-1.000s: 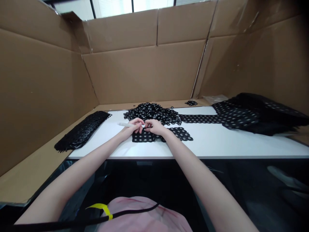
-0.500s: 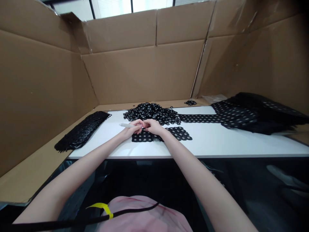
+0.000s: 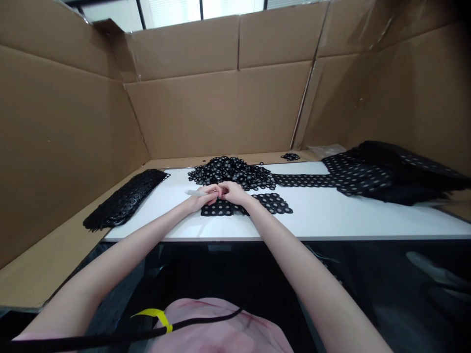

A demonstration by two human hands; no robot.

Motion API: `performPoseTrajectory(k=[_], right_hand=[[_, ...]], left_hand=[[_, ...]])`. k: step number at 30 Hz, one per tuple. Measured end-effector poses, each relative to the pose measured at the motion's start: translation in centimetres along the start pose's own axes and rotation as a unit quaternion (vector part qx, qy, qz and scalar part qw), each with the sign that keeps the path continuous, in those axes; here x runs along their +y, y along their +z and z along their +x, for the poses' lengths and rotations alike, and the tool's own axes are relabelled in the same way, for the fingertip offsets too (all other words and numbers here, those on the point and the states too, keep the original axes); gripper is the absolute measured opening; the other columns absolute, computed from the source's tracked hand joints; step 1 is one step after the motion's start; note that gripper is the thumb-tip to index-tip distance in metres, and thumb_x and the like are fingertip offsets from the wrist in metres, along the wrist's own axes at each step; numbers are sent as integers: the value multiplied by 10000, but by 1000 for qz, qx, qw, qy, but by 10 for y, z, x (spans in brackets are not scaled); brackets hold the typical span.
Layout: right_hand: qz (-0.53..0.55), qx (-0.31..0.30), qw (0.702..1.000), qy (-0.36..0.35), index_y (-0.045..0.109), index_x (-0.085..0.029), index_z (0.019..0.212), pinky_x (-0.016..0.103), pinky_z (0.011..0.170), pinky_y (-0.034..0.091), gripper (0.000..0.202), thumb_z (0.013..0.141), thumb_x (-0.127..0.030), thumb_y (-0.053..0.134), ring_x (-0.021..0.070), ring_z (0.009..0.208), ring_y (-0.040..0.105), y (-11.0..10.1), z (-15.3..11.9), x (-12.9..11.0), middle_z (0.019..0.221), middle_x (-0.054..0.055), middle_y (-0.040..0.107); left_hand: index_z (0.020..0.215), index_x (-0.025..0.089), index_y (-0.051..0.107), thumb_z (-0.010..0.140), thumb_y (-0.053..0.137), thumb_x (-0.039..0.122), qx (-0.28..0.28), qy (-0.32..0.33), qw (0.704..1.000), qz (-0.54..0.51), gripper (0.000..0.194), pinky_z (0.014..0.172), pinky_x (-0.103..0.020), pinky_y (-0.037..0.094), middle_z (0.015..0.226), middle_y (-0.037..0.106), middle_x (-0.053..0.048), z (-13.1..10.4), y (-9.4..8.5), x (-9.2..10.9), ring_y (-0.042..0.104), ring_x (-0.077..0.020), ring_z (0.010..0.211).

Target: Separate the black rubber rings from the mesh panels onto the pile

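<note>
My left hand (image 3: 204, 197) is closed around a pale, pen-like tool (image 3: 195, 192), whose light end sticks out to the left. Touching its fingertips, my right hand (image 3: 234, 192) is closed too; whatever lies between its fingers is too small to make out. Both hands rest over a flat black strip with pale round dots (image 3: 217, 211), which shows below them and again to the right of my right wrist. Just behind the hands lies a heap of loose black rings (image 3: 231, 169).
A rolled bundle of black ring mesh (image 3: 127, 201) lies at the left of the white table (image 3: 331, 220). Dotted black fabric (image 3: 382, 171) is piled at the right, with a strip reaching the heap. A small ring cluster (image 3: 290, 156) lies by the cardboard wall (image 3: 221, 113).
The pale tool in my left hand has shifted slightly to the right and tilted a little. My right hand has hardly moved.
</note>
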State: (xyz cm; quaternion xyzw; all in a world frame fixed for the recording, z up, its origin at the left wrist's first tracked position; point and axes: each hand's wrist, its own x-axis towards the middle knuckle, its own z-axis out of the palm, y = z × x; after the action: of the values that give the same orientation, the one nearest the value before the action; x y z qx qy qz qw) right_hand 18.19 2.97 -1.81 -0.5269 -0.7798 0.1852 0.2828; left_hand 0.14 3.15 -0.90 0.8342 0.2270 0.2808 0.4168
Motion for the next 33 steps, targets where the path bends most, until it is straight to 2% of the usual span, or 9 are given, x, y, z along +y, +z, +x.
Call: performPoseTrajectory(k=[4, 6, 9, 12, 24, 29, 31, 33], right_hand=[[-10, 2, 1000, 7, 535, -172, 629, 243, 654, 300, 62, 672, -155, 577, 134, 729, 520, -1, 0, -1, 720, -25, 615], [-15, 0, 1000, 11, 540, -172, 630, 245, 651, 300, 69, 675, -163, 592, 136, 726, 525, -3, -1, -1, 729, -19, 630], [-29, -1, 999, 14, 590, -182, 695, 256, 666, 303, 15, 701, -175, 602, 149, 759, 547, -7, -4, -1, 785, -8, 662], [-47, -2, 999, 18, 641, -211, 797, 276, 704, 311, 120, 746, -148, 553, 166, 820, 564, -10, -6, 0, 844, -5, 681], [14, -22, 1000, -3, 679, -209, 848, 287, 742, 361, 207, 762, -170, 495, 166, 765, 550, -11, -1, 8, 770, -2, 655], [-7, -23, 1000, 9, 676, -214, 857, 323, 789, 341, 287, 799, -126, 410, 196, 888, 563, -13, -2, 4, 886, 9, 681], [-17, -29, 999, 26, 671, -215, 840, 347, 815, 337, 271, 821, -157, 406, 211, 921, 561, -13, -4, 0, 904, 13, 682], [-31, -37, 998, 35, 666, -217, 826, 387, 856, 334, 194, 822, -261, 478, 240, 956, 546, -14, -6, -4, 902, 21, 682]], left_hand=[[843, 149, 539, 873, 474, 376, -23, -11, 1000, -5, 237, 536, -234, 257, 497, 429, 54, 0, 1, -3, 357, -88, 489], [853, 150, 535, 868, 485, 403, -16, -21, 1000, -16, 258, 520, -233, 245, 494, 441, 52, 1, 1, -4, 354, -86, 477], [885, 151, 524, 858, 499, 432, 6, -36, 998, -45, 284, 498, -228, 230, 510, 482, 43, 1, 0, -4, 348, -82, 466], [905, 151, 523, 855, 508, 429, 15, -39, 997, -60, 283, 495, -225, 229, 520, 498, 40, 1, -1, -4, 349, -80, 471], [898, 146, 541, 859, 496, 427, 7, -37, 998, -42, 287, 486, -229, 221, 499, 458, 48, 1, -1, -6, 346, -82, 464], [883, 145, 547, 853, 507, 437, 9, -36, 998, -47, 296, 479, -227, 213, 482, 448, 49, 1, 0, -8, 338, -80, 456], [878, 145, 548, 849, 513, 442, 11, -36, 998, -51, 300, 479, -226, 213, 481, 452, 49, 2, 1, -7, 337, -79, 454], [871, 143, 550, 848, 518, 436, 16, -35, 998, -54, 296, 482, -224, 214, 481, 457, 47, 1, 1, -6, 340, -78, 454]])
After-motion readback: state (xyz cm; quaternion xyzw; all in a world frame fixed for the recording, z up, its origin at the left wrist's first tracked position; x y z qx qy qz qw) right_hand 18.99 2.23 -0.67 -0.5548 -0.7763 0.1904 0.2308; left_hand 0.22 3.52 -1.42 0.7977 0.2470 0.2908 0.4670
